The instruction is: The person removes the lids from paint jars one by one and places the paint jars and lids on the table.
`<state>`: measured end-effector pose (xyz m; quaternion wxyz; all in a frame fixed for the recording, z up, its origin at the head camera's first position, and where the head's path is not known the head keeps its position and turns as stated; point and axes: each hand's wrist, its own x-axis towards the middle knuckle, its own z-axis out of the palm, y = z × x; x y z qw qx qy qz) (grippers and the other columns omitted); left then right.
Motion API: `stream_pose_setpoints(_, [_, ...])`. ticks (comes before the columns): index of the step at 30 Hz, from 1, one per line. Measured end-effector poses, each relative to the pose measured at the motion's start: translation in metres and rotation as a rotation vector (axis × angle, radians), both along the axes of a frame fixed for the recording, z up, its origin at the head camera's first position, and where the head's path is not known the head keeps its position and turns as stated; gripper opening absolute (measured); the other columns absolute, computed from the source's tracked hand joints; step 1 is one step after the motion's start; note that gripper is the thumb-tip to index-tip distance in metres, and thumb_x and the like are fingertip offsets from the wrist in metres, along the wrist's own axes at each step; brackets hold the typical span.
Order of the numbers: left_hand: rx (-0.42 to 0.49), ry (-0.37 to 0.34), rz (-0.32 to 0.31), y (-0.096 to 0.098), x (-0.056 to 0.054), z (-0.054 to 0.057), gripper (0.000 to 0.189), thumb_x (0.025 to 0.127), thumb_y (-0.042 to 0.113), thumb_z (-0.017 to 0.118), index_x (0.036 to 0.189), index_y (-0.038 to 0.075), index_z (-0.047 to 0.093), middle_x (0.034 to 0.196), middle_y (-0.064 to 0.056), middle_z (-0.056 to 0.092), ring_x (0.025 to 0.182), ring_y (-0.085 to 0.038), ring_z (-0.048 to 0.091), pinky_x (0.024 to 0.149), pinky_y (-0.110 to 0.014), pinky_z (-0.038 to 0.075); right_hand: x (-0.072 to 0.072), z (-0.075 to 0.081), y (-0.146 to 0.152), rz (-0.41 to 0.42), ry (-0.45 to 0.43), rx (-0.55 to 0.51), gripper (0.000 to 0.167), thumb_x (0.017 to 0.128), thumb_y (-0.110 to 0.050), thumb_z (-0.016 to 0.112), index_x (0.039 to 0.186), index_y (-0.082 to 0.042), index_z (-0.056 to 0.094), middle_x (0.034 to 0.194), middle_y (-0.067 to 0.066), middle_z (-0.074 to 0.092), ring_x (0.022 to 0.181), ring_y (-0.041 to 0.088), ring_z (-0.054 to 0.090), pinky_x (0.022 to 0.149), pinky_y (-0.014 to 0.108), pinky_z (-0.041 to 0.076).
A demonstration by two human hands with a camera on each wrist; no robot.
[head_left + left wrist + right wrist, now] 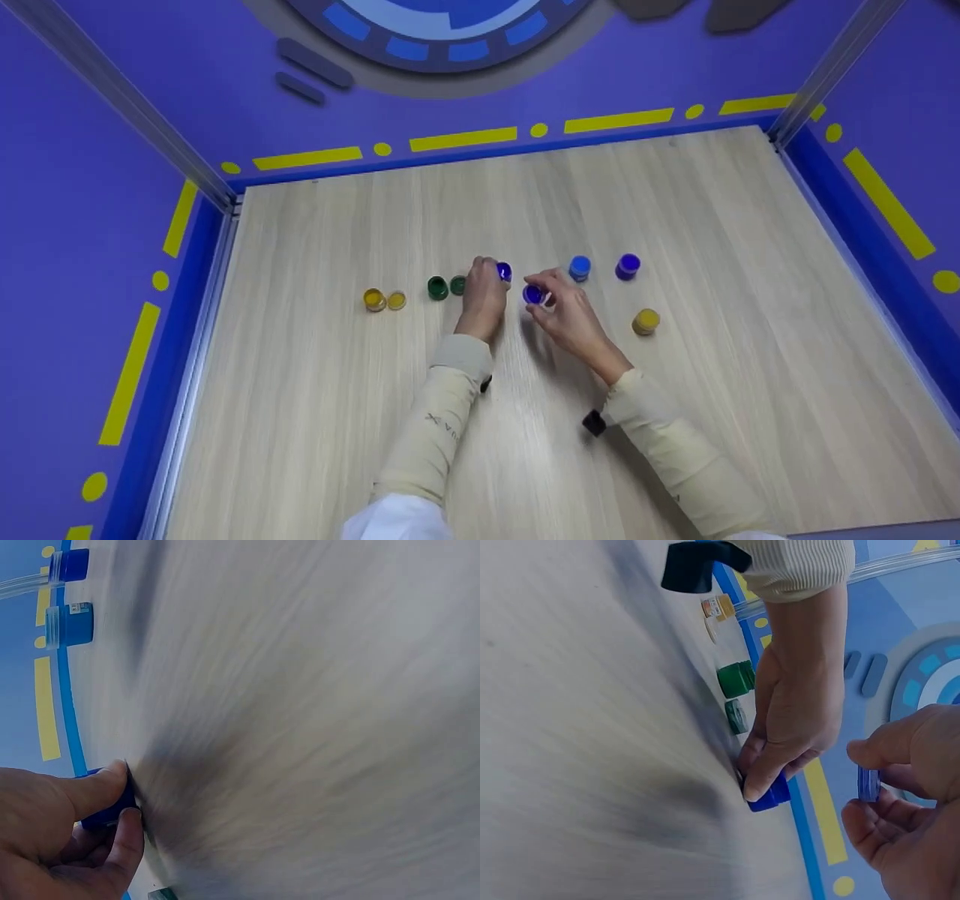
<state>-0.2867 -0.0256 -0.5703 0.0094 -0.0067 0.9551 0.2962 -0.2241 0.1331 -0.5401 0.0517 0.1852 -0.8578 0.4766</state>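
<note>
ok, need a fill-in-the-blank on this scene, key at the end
1. The left hand grips a deep blue jar; the right hand pinches a thin ____.
2. In the head view, the green lid lies to the ____ of the open green jar.
3. Leftmost there is the open ____ jar.
4. There, the light blue jar stands to the ____ of the closed purple jar.
Missing: lid; right; yellow; left.

We see a small, open, deep-blue jar (504, 271) standing upright on the pale table (322, 390) in the grip of the left hand (486, 296), and just right of it a round, clear-rimmed violet-blue lid (534, 295), pinched roughly level in the air by the right hand (571, 313).
</note>
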Motion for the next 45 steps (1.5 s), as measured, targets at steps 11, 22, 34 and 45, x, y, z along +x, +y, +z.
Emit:
stream_pose_setpoints(11, [-0.006,0.002,0.012,0.002,-0.001,0.001,0.025,0.089,0.002,0.078,0.110,-0.008,0.067,0.110,-0.019,0.064,0.101,-0.031,0.068,0.090,-0.038,0.054,-0.032,-0.001,-0.013,-0.059,-0.005,0.067,0.039,0.088,0.009,0.073,0.126,0.008,0.065,0.120,0.020,0.061,0.104,0.031,0.063,0.086,0.042,0.055])
stream_pose_setpoints(22, [-0.061,0.067,-0.019,0.002,0.001,-0.002,0.021,0.091,0.002,0.075,0.107,-0.009,0.066,0.105,-0.020,0.063,0.097,-0.032,0.068,0.087,-0.038,0.054,-0.051,-0.020,-0.020,-0.085,-0.082,0.169,0.036,0.088,0.012,0.066,0.124,0.011,0.065,0.116,0.023,0.060,0.108,0.035,0.063,0.097,0.046,0.052])
stream_pose_setpoints(34, [-0.037,0.013,0.004,0.003,-0.001,-0.001,0.025,0.093,0.004,0.075,0.114,-0.008,0.066,0.110,-0.018,0.063,0.103,-0.028,0.067,0.090,-0.035,0.054,-0.065,-0.034,-0.023,-0.102,-0.088,0.228,0.031,0.087,0.006,0.071,0.117,0.011,0.068,0.110,0.025,0.063,0.104,0.037,0.062,0.097,0.048,0.050])
stream_pose_setpoints(45, [-0.023,0.041,0.010,0.002,-0.002,-0.002,0.022,0.090,-0.001,0.075,0.109,-0.009,0.066,0.107,-0.018,0.064,0.098,-0.029,0.068,0.088,-0.035,0.055,-0.075,-0.044,-0.026,-0.091,-0.107,0.265,0.029,0.084,0.005,0.075,0.113,0.010,0.069,0.104,0.023,0.063,0.099,0.038,0.060,0.093,0.049,0.048])
